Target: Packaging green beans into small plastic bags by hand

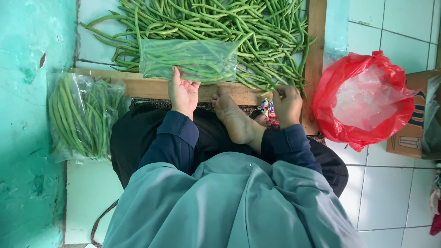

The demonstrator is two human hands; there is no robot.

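A broad heap of loose green beans point(216, 23) fills the upper middle of the frame, spread on a white tiled surface inside a wooden frame point(314, 55) whose lower rail runs across the centre. At the right edge a red plastic bag point(395, 115) stands open with a wad of clear bags point(367, 98) inside it, and a cardboard box point(411, 138) sits just behind it. At the left, against the turquoise wall point(27, 124), a packed bag of beans point(82, 119) lies filled and set aside. In the upper centre, on top of the heap's near edge, lies a clear bag point(188, 59) partly filled with beans; the left hand point(183, 92) rests at its lower edge, fingers spread and pressing the plastic rather than closed round it. The right hand point(287, 104) is at the lower right corner of the heap, fingers curled down among the bean ends; whether they actually grip any beans cannot be told from here. A bare foot point(236, 119) sits between the two hands. Judging from this, the step in hand looks like filling the clear bag: one hand steadies it while the other gathers. The next move would seem to call for a neat bunch, ends aligned, carried leftward to the bag's mouth, with the left hand holding the opening apart.
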